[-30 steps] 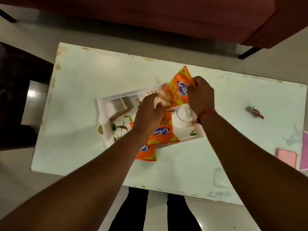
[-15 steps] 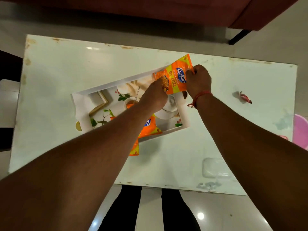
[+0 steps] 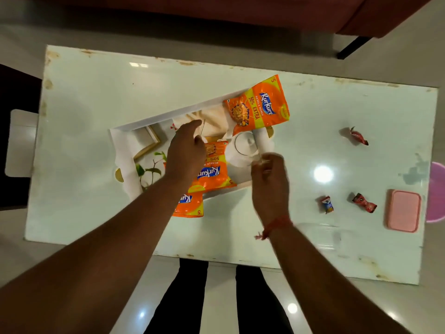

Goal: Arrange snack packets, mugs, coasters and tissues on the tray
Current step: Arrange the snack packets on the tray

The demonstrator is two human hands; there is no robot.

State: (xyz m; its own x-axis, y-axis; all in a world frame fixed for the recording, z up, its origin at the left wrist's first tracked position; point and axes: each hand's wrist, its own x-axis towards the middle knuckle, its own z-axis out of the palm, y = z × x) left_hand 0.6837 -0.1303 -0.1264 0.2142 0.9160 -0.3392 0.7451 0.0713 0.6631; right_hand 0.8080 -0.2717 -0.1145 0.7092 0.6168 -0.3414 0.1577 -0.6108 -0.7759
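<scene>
A white printed tray (image 3: 125,150) lies slanted on the pale table. An orange snack packet (image 3: 258,106) rests across its far right corner. A second orange packet (image 3: 214,173) lies in the tray's middle, and a third (image 3: 189,204) hangs over the near rim. My left hand (image 3: 185,153) hovers over the middle packet with relaxed fingers and holds nothing. My right hand (image 3: 269,184), blurred, is near the tray's right end with loosely curled fingers and holds nothing.
Three wrapped candies (image 3: 358,136) (image 3: 326,204) (image 3: 363,202) lie on the table's right side, beside a pink box (image 3: 403,210). A pink round object (image 3: 435,191) sits past the right edge. A red sofa (image 3: 240,10) stands behind the table (image 3: 84,92).
Both hands let go of the far orange packet, which now rests on the tray's far right corner. They drew back toward me; the right hand moved farthest.
</scene>
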